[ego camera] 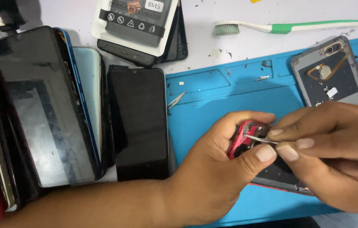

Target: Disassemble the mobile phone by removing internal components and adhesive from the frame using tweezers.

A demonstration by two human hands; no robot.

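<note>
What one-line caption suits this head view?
Left hand grips a red phone while right hand works tweezers into it.

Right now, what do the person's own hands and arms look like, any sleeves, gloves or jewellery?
Both hands are bare: the left hand and right hand show no gloves, rings or watch. The left forearm is uncovered, no sleeve in view. Fingernails are short and plain.

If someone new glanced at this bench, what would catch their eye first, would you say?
Probably the two hands at lower right: the left hand grips a red opened phone while the right hand works thin tweezers into it. Next, the row of dark phones at left, beside the blue mat.
</note>
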